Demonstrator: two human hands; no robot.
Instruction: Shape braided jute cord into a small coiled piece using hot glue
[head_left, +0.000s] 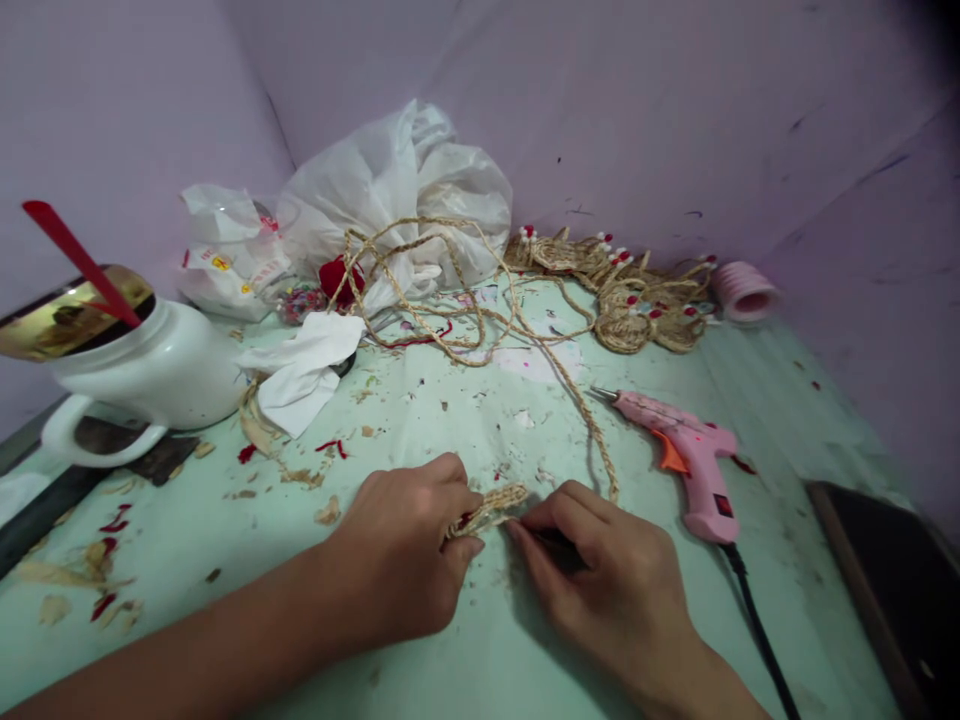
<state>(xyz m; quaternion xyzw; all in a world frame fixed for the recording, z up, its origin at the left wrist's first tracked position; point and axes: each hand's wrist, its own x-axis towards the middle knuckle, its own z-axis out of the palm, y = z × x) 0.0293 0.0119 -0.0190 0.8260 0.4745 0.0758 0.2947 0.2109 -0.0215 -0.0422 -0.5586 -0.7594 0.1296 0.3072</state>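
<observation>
My left hand (416, 545) is closed around a small piece of braided straw (504, 497), its thumb and fingers pinching the near end. A bit of dark red shows beside those fingertips. My right hand (607, 575) is closed too, its thumb and forefinger pinching a thin pale end at the lower edge of the straw piece. Something dark shows under the curled right fingers, but I cannot tell whether it is a tool or shadow. A long braided straw cord (574, 385) trails from the back of the table down behind my right hand.
A pink glue gun (675, 440) with a black cable lies at right, near a dark flat device (885, 590). A white mug (165, 365) stands left. Behind are plastic bags (397, 190), woven straw pieces with beads (637, 310), a pink-white roll (746, 292) and crumpled tissue (307, 360).
</observation>
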